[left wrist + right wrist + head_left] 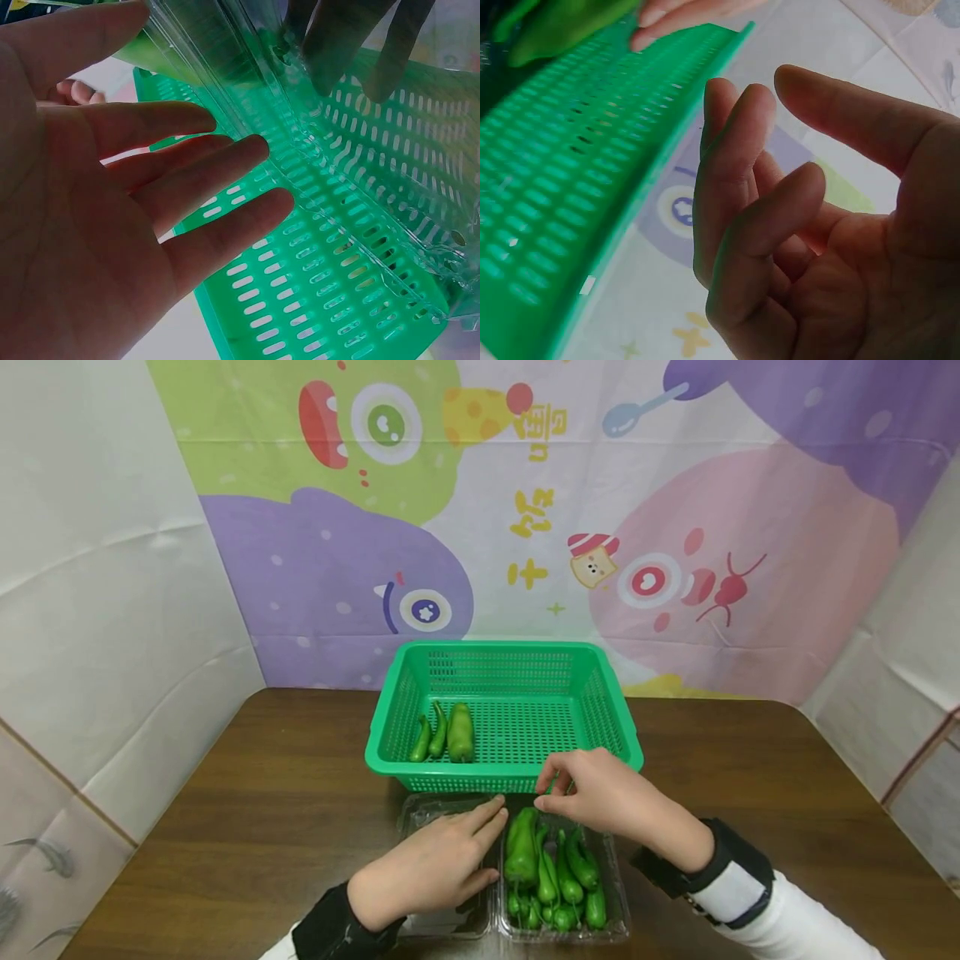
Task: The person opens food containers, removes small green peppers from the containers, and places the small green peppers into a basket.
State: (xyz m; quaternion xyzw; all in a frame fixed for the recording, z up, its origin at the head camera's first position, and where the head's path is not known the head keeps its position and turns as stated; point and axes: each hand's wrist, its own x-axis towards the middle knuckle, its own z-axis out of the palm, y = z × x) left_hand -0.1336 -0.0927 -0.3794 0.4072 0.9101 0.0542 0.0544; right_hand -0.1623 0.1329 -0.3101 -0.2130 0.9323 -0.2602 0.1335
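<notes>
A clear plastic clamshell box [621,917] lies unfolded on the table, its right half filled with several green peppers [567,881], one larger than the others. My left hand [431,868] spreads over its lid [417,814], fingers fairly straight and holding nothing; the left wrist view shows the fingertips close to the clear plastic, and I cannot tell whether they touch. Above the box's far right part hovers my right hand [603,797], fingers loosely bent, thumb apart from them in the right wrist view [810,247]. Behind the box, a green basket [378,718] contains a thick pepper [461,735] and two thin peppers [438,731].
The brown wooden table [277,810] extends to both sides of the basket and box. A printed cartoon cloth [517,585] hangs behind the basket, with white sheeting [112,568] at the left.
</notes>
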